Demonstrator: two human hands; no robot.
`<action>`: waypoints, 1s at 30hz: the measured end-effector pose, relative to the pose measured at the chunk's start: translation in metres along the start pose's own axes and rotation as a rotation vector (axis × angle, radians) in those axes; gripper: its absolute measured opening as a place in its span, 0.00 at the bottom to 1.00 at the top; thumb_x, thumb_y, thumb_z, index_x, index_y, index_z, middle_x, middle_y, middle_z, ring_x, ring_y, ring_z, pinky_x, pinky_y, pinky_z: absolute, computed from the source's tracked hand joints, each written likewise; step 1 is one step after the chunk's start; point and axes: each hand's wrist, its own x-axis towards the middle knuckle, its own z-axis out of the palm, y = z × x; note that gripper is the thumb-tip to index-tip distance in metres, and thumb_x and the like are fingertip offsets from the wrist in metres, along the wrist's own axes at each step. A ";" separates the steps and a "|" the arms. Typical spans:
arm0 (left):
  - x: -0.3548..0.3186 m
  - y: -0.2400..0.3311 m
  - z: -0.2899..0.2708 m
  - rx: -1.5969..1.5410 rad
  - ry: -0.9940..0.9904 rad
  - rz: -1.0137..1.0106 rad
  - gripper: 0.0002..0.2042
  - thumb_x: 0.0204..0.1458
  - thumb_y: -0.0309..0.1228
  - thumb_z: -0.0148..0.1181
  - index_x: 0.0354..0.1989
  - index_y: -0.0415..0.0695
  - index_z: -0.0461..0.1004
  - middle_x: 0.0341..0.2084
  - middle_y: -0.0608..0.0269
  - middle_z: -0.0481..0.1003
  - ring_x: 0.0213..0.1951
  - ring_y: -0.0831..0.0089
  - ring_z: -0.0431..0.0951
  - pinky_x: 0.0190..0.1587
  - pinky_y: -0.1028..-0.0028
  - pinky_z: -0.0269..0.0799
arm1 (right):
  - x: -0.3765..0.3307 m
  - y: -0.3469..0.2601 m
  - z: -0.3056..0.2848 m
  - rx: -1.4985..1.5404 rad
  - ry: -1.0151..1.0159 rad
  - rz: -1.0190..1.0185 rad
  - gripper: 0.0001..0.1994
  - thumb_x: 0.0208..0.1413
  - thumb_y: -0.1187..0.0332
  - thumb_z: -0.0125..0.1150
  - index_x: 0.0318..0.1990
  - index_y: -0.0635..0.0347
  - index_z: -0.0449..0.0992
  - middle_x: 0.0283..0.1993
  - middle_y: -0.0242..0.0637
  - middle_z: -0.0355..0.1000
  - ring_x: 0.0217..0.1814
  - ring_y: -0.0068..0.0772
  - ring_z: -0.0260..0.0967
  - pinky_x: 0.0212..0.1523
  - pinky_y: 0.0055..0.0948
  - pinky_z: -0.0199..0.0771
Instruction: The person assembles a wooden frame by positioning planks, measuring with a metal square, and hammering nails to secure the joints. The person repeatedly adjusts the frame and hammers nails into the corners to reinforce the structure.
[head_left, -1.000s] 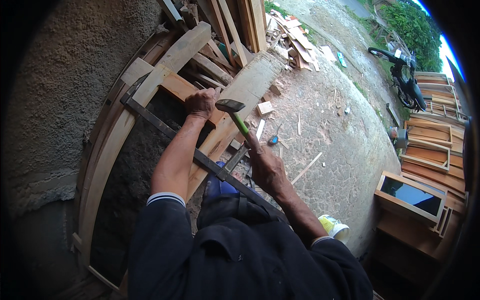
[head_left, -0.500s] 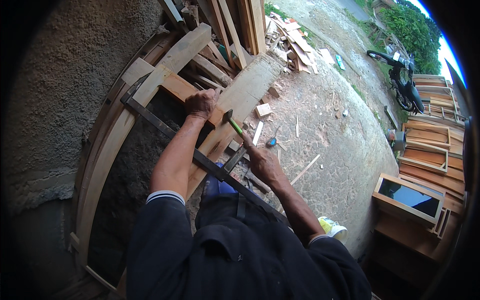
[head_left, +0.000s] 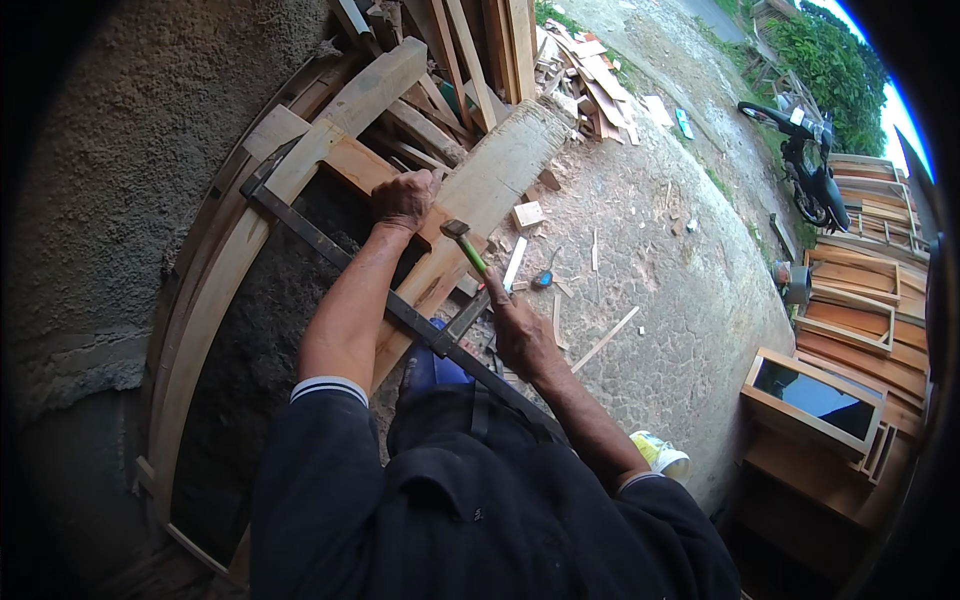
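Right hand (head_left: 528,338) around the hammer (head_left: 473,255), left hand (head_left: 405,200) at the wooden crosspiece (head_left: 358,163)

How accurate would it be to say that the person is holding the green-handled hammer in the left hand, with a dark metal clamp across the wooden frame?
Not quite: the head view shows the green-handled hammer in the right hand, not the left hand. The dark metal clamp does lie across the wooden frame.
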 end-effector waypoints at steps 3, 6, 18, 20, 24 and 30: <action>-0.001 0.000 -0.001 -0.024 0.069 0.040 0.22 0.61 0.51 0.57 0.20 0.49 0.76 0.19 0.54 0.79 0.24 0.50 0.81 0.25 0.54 0.75 | -0.001 0.002 0.002 -0.053 -0.179 0.138 0.40 0.59 0.76 0.50 0.78 0.34 0.50 0.29 0.50 0.70 0.26 0.53 0.73 0.26 0.51 0.72; -0.002 0.000 0.001 0.009 0.014 -0.008 0.19 0.60 0.48 0.58 0.20 0.51 0.77 0.22 0.57 0.80 0.27 0.51 0.83 0.27 0.53 0.77 | -0.001 0.003 0.004 -0.040 -0.171 0.094 0.40 0.59 0.76 0.49 0.78 0.36 0.49 0.30 0.54 0.72 0.27 0.55 0.74 0.26 0.52 0.71; -0.072 0.030 -0.041 -2.598 0.059 -0.856 0.32 0.67 0.60 0.41 0.48 0.42 0.80 0.27 0.63 0.79 0.29 0.65 0.78 0.41 0.63 0.77 | 0.055 -0.033 0.007 0.538 0.163 0.167 0.15 0.63 0.73 0.60 0.56 0.54 0.78 0.31 0.40 0.73 0.32 0.28 0.71 0.35 0.33 0.71; -0.085 0.036 -0.052 -2.763 0.032 -0.629 0.37 0.64 0.64 0.37 0.62 0.42 0.72 0.49 0.53 0.79 0.53 0.57 0.79 0.59 0.56 0.72 | 0.066 -0.041 0.006 0.572 0.062 0.292 0.11 0.62 0.71 0.63 0.51 0.55 0.78 0.30 0.36 0.72 0.31 0.23 0.69 0.33 0.30 0.70; -0.087 0.043 -0.070 -2.800 0.055 -0.625 0.42 0.62 0.68 0.34 0.70 0.43 0.63 0.67 0.48 0.66 0.70 0.54 0.63 0.71 0.51 0.56 | 0.086 -0.058 0.014 0.614 0.072 0.244 0.09 0.60 0.69 0.66 0.46 0.57 0.77 0.29 0.34 0.73 0.29 0.20 0.67 0.31 0.27 0.68; -0.079 0.040 -0.082 -2.750 0.056 -0.654 0.43 0.62 0.69 0.33 0.73 0.44 0.56 0.71 0.48 0.61 0.71 0.53 0.60 0.73 0.52 0.52 | 0.100 -0.068 0.025 0.600 0.045 0.175 0.11 0.54 0.70 0.69 0.44 0.59 0.79 0.27 0.42 0.74 0.29 0.35 0.74 0.32 0.34 0.73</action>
